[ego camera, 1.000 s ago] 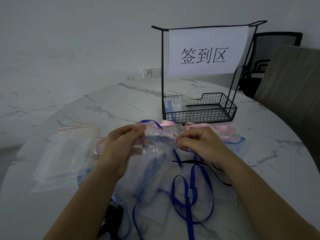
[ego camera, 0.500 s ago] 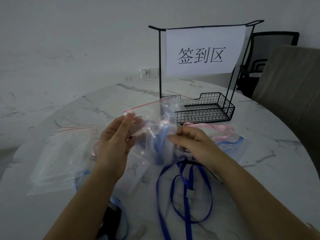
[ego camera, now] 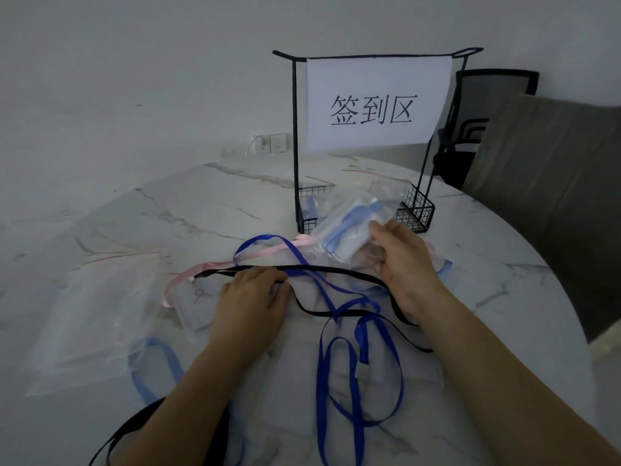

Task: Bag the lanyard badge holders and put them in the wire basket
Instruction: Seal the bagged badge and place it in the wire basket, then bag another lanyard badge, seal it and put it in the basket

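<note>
Bagged badge holder (ego camera: 349,227), a flat clear sleeve with a pale blue ribbon folded inside a crinkled zip bag, is held up just in front of the wire basket (ego camera: 416,213) by the right hand (ego camera: 403,260), whose fingers and thumb pinch the bag's lower part. The left hand (ego camera: 252,301) lies palm down on the pile, fingertips at the thin black lanyard (ego camera: 336,272) (whether they pinch it I cannot tell). Nearby sprawl a glossy dark blue lanyard (ego camera: 364,341) in loops, a pink lanyard (ego camera: 299,239) and limp clear bags (ego camera: 94,314) on the veined marble table (ego camera: 201,203). A white paper sign (ego camera: 376,102) hangs from the basket's black frame.
</note>
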Demonstrator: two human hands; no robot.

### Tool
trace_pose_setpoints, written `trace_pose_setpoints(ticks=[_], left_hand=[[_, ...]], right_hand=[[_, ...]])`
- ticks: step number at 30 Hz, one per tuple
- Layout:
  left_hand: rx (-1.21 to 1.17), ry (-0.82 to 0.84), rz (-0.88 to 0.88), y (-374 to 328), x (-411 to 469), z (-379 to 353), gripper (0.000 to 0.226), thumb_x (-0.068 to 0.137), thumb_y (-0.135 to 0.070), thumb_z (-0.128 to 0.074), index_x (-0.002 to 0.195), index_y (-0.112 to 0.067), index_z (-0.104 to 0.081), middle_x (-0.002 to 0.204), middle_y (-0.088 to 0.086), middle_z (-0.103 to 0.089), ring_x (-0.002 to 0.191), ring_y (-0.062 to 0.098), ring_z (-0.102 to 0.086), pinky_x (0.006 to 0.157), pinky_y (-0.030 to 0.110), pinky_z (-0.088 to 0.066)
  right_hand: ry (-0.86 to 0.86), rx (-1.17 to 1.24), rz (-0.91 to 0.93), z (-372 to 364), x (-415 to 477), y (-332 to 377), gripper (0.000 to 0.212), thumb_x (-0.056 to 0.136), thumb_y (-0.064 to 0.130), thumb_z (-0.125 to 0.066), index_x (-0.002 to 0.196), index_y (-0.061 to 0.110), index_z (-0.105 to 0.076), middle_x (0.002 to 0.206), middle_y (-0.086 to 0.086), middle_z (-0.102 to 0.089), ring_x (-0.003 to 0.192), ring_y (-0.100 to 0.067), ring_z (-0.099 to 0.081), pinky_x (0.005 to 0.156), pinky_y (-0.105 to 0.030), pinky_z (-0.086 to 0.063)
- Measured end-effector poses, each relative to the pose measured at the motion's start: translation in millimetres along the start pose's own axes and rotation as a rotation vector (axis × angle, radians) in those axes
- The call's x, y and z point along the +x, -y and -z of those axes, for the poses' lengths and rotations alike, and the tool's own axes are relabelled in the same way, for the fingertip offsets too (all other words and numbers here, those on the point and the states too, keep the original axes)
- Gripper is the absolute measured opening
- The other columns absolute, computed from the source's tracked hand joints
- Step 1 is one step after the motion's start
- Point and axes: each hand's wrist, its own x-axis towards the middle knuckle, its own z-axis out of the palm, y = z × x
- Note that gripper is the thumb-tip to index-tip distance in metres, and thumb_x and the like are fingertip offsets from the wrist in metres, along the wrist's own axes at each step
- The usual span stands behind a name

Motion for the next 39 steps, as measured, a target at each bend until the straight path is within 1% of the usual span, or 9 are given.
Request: trace_pose_setpoints(ticks=[9, 15, 20, 22, 26, 30, 32, 35, 39], left_hand=[[0.007, -0.015, 0.024, -0.4, 3.0, -3.7, 0.027, 0.098, -0.035, -0.050, 0.120, -0.026, -0.063, 0.124, -0.003, -0.062, 0.117, 0.017, -0.052, 0.104, 0.040, -0.040], [-0.011, -0.030, 0.026, -3.6, 2.7, -2.2, 0.025, 0.098, -0.033, -0.049, 0.117, -0.026, -0.064, 0.123, -0.004, -0.062, 0.117, 0.017, -0.051, 0.103, 0.039, -0.038], [-0.028, -0.047, 0.024, -5.0, 3.7, -5.2, 0.023, 0.098, -0.031, -0.049, 0.115, -0.026, -0.064, 0.121, -0.005, -0.062, 0.115, 0.017, -0.051, 0.100, 0.037, -0.038], [-0.036, -0.048, 0.021, -7.5, 2.2, -6.0, 0.023, 0.098, -0.032, -0.049, 0.115, -0.027, -0.064, 0.120, -0.006, -0.062, 0.115, 0.016, -0.051, 0.100, 0.036, -0.038], [-0.061, -0.044, 0.035, -5.4, 5.5, -8.0, 0.023, 0.097, -0.032, -0.052, 0.116, -0.026, -0.063, 0.122, -0.005, -0.061, 0.115, 0.015, -0.051, 0.101, 0.036, -0.038], [-0.030, -0.137, 0.108, -2.1, 7.6, -7.4, 0.029, 0.091, -0.035, -0.063, 0.117, -0.022, -0.064, 0.122, 0.002, -0.058, 0.115, 0.024, -0.048, 0.097, 0.042, -0.042], [0.013, -0.210, 0.169, -3.4, 6.5, -7.9, 0.030, 0.089, -0.039, -0.065, 0.112, -0.021, -0.065, 0.117, 0.006, -0.057, 0.111, 0.027, -0.047, 0.092, 0.043, -0.040], [0.057, -0.178, 0.245, -5.3, 8.2, -9.0, 0.029, 0.092, -0.046, -0.056, 0.105, -0.021, -0.063, 0.111, 0.004, -0.059, 0.107, 0.026, -0.048, 0.090, 0.041, -0.038], [0.077, -0.176, 0.253, -6.9, 5.7, -2.4, 0.031, 0.097, -0.046, -0.045, 0.102, -0.021, -0.062, 0.108, 0.002, -0.061, 0.104, 0.025, -0.051, 0.091, 0.043, -0.041]], right_hand=[[-0.329, -0.704, 0.530, -19.4, 65.7, 53.3, 0.014, 0.100, 0.026, -0.054, 0.110, 0.017, -0.058, 0.101, 0.003, -0.063, 0.081, -0.009, -0.057, 0.063, -0.015, -0.039], [-0.338, -1.018, 0.362, -11.7, 120.7, 62.9, 0.028, 0.101, 0.019, -0.050, 0.121, 0.006, -0.063, 0.124, -0.015, -0.066, 0.110, -0.029, -0.062, 0.076, -0.022, -0.036], [-0.135, -1.239, 0.079, -12.7, 139.7, 54.7, 0.024, 0.098, 0.017, -0.052, 0.077, 0.005, -0.058, 0.080, -0.011, -0.059, 0.082, -0.026, -0.058, 0.056, -0.024, -0.036], [-0.102, -1.350, 0.001, -14.8, 139.0, 52.9, 0.024, 0.095, 0.013, -0.052, 0.074, 0.003, -0.051, 0.084, -0.012, -0.059, 0.071, -0.025, -0.054, 0.050, -0.025, -0.034], [-0.064, -1.590, -0.061, -24.3, 144.7, 44.4, 0.031, 0.092, 0.017, -0.054, 0.116, -0.002, -0.060, 0.117, -0.018, -0.062, 0.094, -0.030, -0.061, 0.076, -0.031, -0.050], [-0.129, -1.627, -0.060, -29.1, 143.8, 37.7, 0.037, 0.089, 0.031, -0.063, 0.115, 0.005, -0.062, 0.115, -0.013, -0.064, 0.100, -0.030, -0.062, 0.077, -0.031, -0.049], [-0.210, -1.635, 0.045, -26.6, 135.7, 37.7, 0.035, 0.088, 0.033, -0.066, 0.110, 0.007, -0.061, 0.117, -0.013, -0.063, 0.099, -0.031, -0.061, 0.073, -0.031, -0.047], [-0.263, -1.568, 0.314, -22.4, 118.0, 36.0, 0.042, 0.095, 0.033, -0.058, 0.131, 0.010, -0.054, 0.132, -0.015, -0.052, 0.117, -0.032, -0.055, 0.088, -0.038, -0.049], [-0.144, -1.291, 0.602, -31.9, 66.2, 29.1, 0.027, 0.096, 0.032, -0.057, 0.120, 0.020, -0.064, 0.107, 0.003, -0.063, 0.086, -0.011, -0.059, 0.074, -0.026, -0.044]])
